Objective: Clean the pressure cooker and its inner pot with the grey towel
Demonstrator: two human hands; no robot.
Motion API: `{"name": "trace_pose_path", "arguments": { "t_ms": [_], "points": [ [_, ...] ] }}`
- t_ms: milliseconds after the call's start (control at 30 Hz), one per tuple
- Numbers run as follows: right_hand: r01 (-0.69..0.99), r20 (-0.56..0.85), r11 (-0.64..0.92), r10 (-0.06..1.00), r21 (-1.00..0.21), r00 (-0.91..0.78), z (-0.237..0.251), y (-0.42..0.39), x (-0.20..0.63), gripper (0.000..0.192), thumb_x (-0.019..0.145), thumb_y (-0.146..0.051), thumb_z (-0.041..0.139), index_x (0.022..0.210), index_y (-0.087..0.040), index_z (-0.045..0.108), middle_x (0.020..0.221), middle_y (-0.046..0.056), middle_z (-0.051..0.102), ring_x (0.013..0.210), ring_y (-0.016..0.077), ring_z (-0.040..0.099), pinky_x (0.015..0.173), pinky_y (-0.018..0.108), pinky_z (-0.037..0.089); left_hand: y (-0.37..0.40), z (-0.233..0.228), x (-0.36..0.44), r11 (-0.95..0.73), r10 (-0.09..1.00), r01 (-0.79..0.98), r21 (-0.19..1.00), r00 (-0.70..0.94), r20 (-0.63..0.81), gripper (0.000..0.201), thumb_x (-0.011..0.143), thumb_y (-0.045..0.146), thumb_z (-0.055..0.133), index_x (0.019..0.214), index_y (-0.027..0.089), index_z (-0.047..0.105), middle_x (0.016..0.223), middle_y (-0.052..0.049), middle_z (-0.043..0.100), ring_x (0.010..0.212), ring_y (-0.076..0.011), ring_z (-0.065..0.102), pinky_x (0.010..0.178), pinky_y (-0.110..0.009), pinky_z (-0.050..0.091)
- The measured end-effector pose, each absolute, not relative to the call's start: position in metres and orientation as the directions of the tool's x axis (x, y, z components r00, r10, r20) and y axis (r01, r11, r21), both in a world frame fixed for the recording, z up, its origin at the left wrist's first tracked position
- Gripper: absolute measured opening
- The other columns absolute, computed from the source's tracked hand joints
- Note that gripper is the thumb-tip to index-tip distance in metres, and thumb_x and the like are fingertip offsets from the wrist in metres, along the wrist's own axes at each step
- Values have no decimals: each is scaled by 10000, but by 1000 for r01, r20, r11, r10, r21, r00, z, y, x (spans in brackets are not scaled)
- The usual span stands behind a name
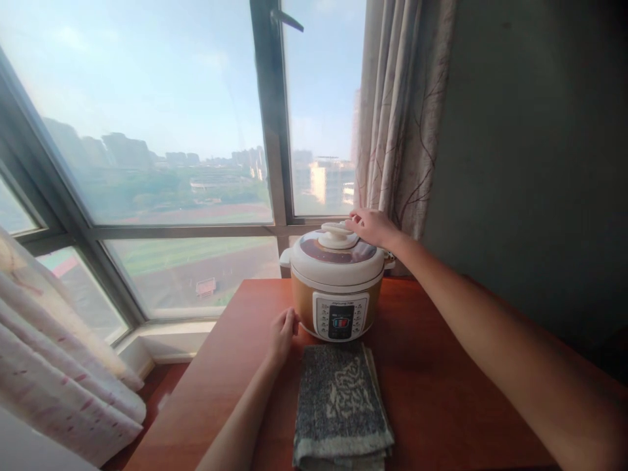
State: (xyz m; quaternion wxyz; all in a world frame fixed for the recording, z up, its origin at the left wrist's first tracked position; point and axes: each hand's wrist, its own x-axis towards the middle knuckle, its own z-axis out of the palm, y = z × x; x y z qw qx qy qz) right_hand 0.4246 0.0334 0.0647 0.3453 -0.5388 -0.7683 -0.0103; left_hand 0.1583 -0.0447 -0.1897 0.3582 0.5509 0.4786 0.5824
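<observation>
A round electric pressure cooker (300,297), white and gold with a dark-topped lid, stands on the table in front of me. Its control panel (341,316) faces my side. My right hand (373,227) reaches over the lid, its bent fingers closed at the right end of the white lid handle (336,237); part of that grip is hidden. Low at the cooker's left side, my left hand (283,332) rests with fingers curled, and nothing shows in it. A folded dark grey patterned towel (341,405) lies in front of the cooker.
The reddish-brown wooden table (441,405) has its left edge beside my left forearm. Large windows (186,118) stand behind. One curtain (392,118) hangs behind the cooker to the right, and another curtain (59,366) hangs at the left. A dark wall (520,144) is at the right.
</observation>
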Motion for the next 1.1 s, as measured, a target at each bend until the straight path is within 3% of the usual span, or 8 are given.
{"name": "trace_pose_path", "arguments": {
  "t_ms": [100, 300, 433, 767, 1100],
  "points": [
    [879, 488, 431, 823, -203, -291, 74, 43, 401, 420, 940, -480, 536, 1191, -169, 665, 1172, 106, 703, 1056, 230, 641, 890, 301, 462, -47, -191, 159, -307, 949, 138, 942, -34, 315, 509, 910, 627, 451, 654, 196, 532, 522, 34, 465, 516, -134, 434, 547, -266, 354],
    [905, 424, 393, 856, -162, -295, 64, 63, 383, 539, 913, -556, 547, 1277, -168, 633, 1313, 143, 645, 1212, 266, 589, 982, 325, 440, -50, -190, 155, -312, 950, 174, 934, 39, 310, 502, 931, 614, 436, 660, 199, 512, 540, 33, 496, 535, -135, 457, 582, -262, 371],
    [933, 417, 331, 874, -139, -249, 51, 67, 383, 602, 845, -643, 594, 1252, -203, 646, 1283, 144, 658, 1185, 297, 606, 967, 360, 458, -48, -193, 154, -307, 952, 170, 936, 46, 304, 495, 930, 607, 444, 657, 200, 510, 547, 28, 510, 540, -137, 465, 585, -261, 373],
    [941, 498, 297, 848, -159, -184, 42, 62, 382, 573, 832, -669, 583, 1151, -206, 695, 1201, 124, 694, 1103, 288, 637, 881, 349, 489, -47, -194, 155, -303, 953, 221, 927, 47, 300, 508, 941, 617, 417, 662, 204, 512, 560, 24, 524, 559, -148, 493, 608, -265, 387],
    [926, 474, 309, 862, -215, -177, 46, 55, 381, 583, 832, -668, 588, 1164, -203, 707, 1167, 121, 708, 1081, 285, 640, 860, 334, 479, -55, -187, 156, -312, 949, 335, 889, 58, 311, 456, 949, 564, 425, 667, 214, 499, 565, 25, 544, 554, -153, 524, 585, -264, 378]
  ]
}}
